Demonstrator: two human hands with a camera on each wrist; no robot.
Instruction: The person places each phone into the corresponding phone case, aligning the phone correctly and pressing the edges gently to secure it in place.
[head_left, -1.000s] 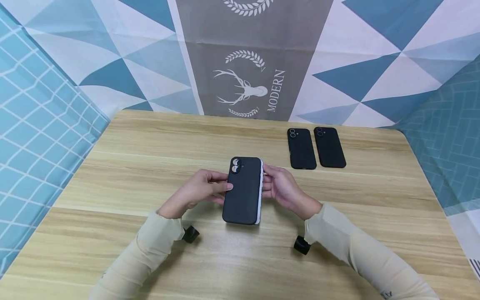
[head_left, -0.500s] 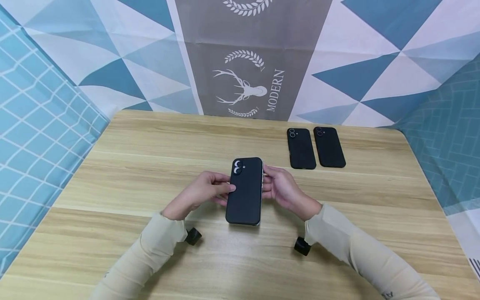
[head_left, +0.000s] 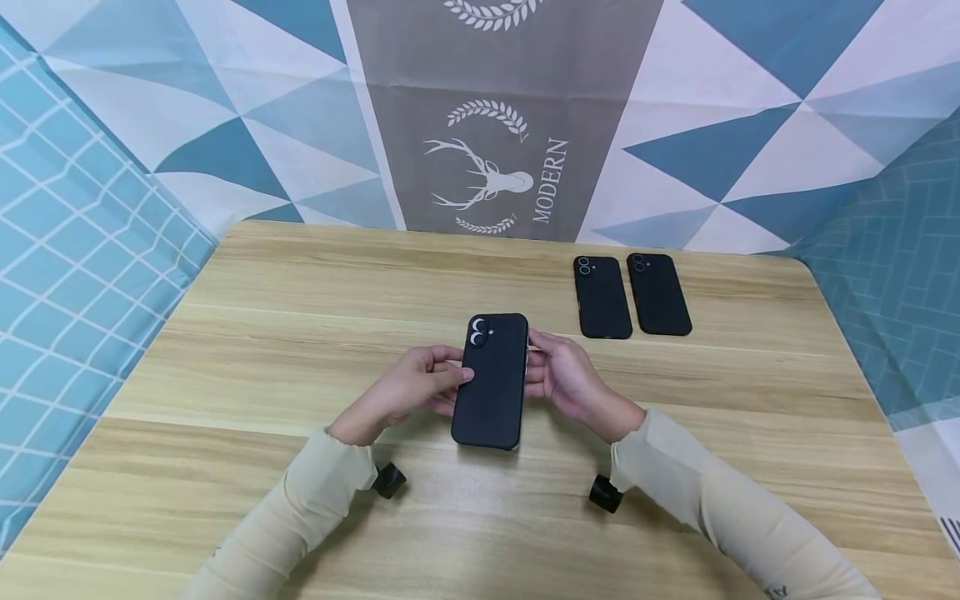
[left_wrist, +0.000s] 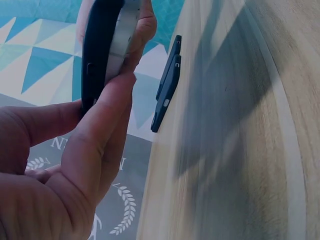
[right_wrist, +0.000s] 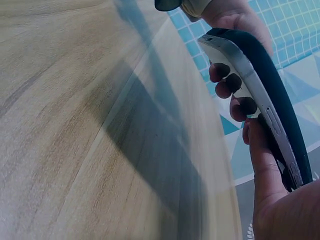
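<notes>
A black phone case lies over the back of a silver-edged phone, held above the table. In the head view the phone is mostly hidden beneath it; two pale camera openings show at the top left. My left hand pinches the left side, thumb on the case's back and fingers underneath. On the other side, my right hand holds the phone's right edge between thumb and fingers. Both wrist views show the case and phone stacked but slightly apart along the edges, the phone on the table side.
Two more black phone cases lie side by side at the back right of the wooden table. A patterned cloth hangs behind the table's far edge. A small black camera piece sits by each wrist.
My left hand has shifted the case slightly right, so it now covers the pale strip of phone that showed along the right edge. The right hand has hardly moved.
</notes>
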